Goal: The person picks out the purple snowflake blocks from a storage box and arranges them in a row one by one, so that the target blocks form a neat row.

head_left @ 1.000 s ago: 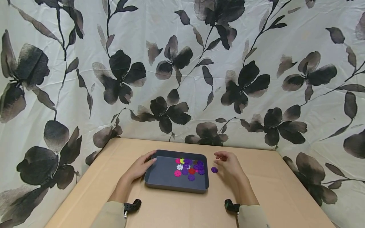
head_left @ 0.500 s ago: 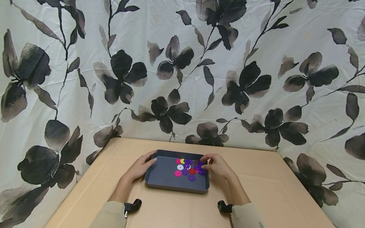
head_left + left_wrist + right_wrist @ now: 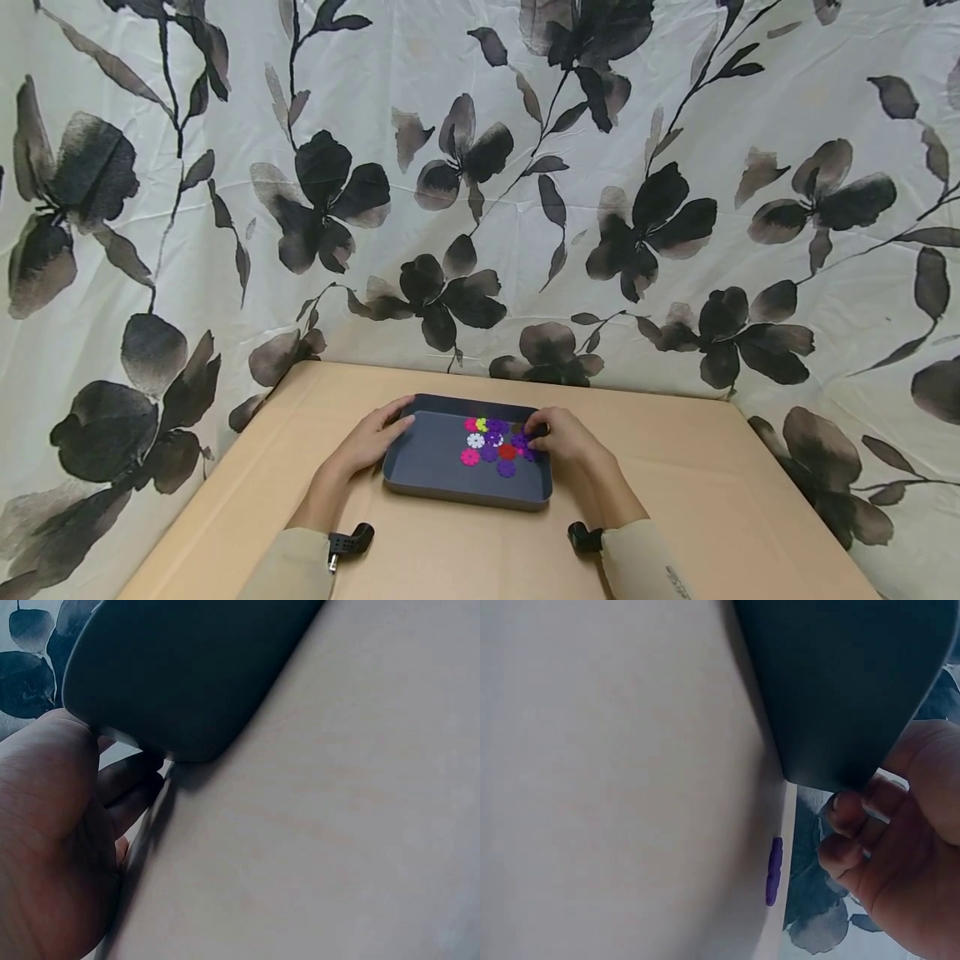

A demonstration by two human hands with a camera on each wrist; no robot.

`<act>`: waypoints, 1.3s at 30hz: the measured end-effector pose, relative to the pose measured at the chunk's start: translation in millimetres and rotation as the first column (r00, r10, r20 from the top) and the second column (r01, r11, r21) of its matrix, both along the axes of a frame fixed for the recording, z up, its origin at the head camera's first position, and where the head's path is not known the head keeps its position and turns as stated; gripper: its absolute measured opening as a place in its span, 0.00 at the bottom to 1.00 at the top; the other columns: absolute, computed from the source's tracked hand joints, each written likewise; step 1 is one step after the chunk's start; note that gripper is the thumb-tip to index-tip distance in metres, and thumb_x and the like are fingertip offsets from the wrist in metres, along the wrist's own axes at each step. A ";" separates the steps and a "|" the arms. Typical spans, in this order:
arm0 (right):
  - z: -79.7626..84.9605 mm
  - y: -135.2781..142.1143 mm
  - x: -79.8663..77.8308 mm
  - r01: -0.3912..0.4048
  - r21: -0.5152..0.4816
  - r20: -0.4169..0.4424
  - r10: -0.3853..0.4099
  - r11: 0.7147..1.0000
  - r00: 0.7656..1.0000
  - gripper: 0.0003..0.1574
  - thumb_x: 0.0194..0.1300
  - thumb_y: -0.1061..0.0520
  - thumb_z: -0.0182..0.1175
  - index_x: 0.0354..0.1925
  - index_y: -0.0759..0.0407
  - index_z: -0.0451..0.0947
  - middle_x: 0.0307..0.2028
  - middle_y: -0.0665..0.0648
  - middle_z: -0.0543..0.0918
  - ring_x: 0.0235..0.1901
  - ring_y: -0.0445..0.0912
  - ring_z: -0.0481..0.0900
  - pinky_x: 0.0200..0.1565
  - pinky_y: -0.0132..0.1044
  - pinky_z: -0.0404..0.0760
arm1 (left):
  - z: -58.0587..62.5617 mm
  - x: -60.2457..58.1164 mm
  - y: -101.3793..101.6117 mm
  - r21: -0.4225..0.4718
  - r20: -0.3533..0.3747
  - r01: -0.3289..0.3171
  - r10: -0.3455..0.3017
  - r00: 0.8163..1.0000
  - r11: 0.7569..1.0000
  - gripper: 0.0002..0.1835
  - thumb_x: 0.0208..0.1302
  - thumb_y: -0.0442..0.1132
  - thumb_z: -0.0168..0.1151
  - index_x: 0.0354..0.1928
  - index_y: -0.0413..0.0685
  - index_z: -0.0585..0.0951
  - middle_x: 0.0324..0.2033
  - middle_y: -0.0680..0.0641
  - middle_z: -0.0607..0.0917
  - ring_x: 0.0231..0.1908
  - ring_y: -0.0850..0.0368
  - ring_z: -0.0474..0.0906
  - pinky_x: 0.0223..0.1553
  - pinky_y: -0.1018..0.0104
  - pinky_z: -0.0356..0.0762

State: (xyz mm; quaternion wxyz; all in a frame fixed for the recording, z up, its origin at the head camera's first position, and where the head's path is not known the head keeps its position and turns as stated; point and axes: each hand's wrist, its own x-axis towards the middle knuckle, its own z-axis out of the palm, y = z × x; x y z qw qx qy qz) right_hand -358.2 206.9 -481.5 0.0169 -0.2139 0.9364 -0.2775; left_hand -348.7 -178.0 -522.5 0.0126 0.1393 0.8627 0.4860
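Note:
In the head view a dark grey tray [image 3: 442, 479] lies on the table. Several small notched, flower-like plastic discs are gathered in its right half, among them a white disc [image 3: 476, 441], a pink disc [image 3: 469, 457] and a red disc [image 3: 507, 452]. My left hand [image 3: 371, 437] grips the tray's left end, thumb over the rim and fingers outside. My right hand [image 3: 570, 435] reaches over the right wall, thumb and index fingertips at the discs; whether they pinch one is hidden. In the right wrist view a purple disc [image 3: 775, 871] lies on the table outside the tray.
The tan table [image 3: 480, 550] ends at the back against a floral cloth [image 3: 450, 233]. Each wrist wears a black camera, one left camera [image 3: 351, 540] and one right camera [image 3: 585, 537].
My right hand has moved left from beside the tray to over its right-hand discs. My left hand keeps its grip on the tray. The purple disc on the table is now hidden in the head view.

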 end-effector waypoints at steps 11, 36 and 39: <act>-1.0 -4.5 -0.7 0.000 0.055 0.000 0.000 0.999 1.000 0.10 0.61 0.67 0.73 0.35 0.55 0.84 0.37 0.51 0.84 0.39 0.46 0.77 0.49 0.47 0.82 | 0.1 1.0 0.6 -0.005 0.000 -0.010 0.010 1.000 1.000 0.31 0.80 0.55 0.54 0.80 0.58 0.65 0.79 0.43 0.65 0.80 0.39 0.57 0.80 0.38 0.54; 1.3 1.5 -0.2 -0.058 -0.140 0.052 0.066 0.988 0.996 0.07 0.59 0.67 0.75 0.30 0.57 0.87 0.27 0.47 0.86 0.31 0.41 0.78 0.34 0.31 0.78 | 4.3 3.2 2.3 0.015 -0.005 0.011 -0.011 1.000 1.000 0.30 0.81 0.52 0.54 0.80 0.57 0.65 0.78 0.42 0.66 0.78 0.39 0.60 0.79 0.40 0.58; 0.0 2.1 -0.4 -0.031 -0.159 0.038 0.037 0.987 0.999 0.05 0.60 0.66 0.75 0.33 0.58 0.89 0.28 0.48 0.87 0.32 0.42 0.77 0.35 0.31 0.78 | 4.3 3.4 2.1 0.016 -0.004 0.012 -0.012 1.000 1.000 0.30 0.81 0.52 0.54 0.80 0.57 0.65 0.78 0.42 0.66 0.78 0.39 0.60 0.79 0.40 0.58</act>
